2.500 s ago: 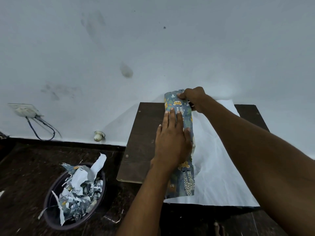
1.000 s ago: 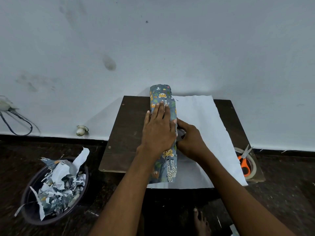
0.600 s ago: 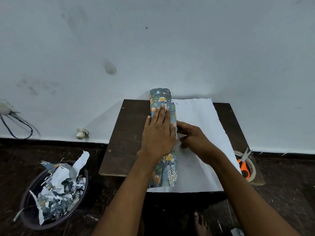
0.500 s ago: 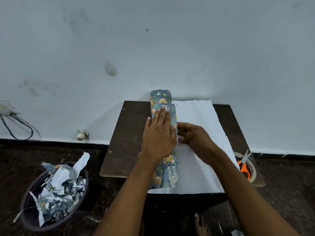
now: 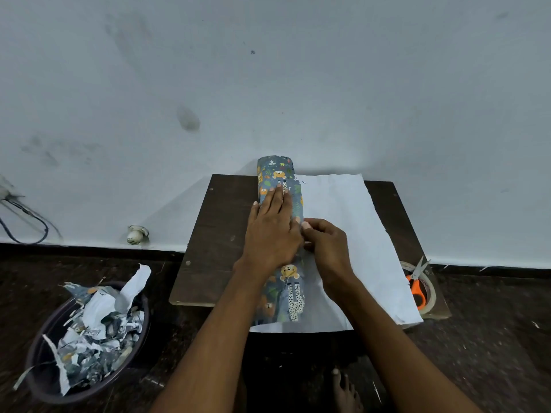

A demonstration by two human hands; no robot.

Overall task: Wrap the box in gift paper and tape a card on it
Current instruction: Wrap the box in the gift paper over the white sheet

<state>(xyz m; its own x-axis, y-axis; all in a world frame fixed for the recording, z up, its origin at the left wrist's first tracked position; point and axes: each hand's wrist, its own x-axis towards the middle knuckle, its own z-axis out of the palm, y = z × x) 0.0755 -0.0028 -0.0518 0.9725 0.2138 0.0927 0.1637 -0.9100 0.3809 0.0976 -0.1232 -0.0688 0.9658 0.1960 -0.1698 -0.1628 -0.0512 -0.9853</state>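
**Hands held the paper down over the box**

The left hand (image 5: 272, 234) lay flat, fingers straight, pressing the patterned wrap onto the box (image 5: 280, 210). The right hand (image 5: 326, 248) sat just beside it, fingers curled, apparently pinching the wrap's edge at the box's right side; the contact itself was hard to make out. The box lay lengthwise along the left part of the gift paper (image 5: 351, 234), whose white underside spread to the right across the worktop (image 5: 220, 234).

The paper looked thin and light, likely to crease or tear under a hard tug and to spring back if let go, so the sensible hold was along the loose edge near the box. The box seemed stiff enough to press against.

The box itself was entirely covered. Scissors (image 5: 416, 283) and a tape roll (image 5: 430, 296) lay at the worktop's right edge, partly under the paper. No card was visible.
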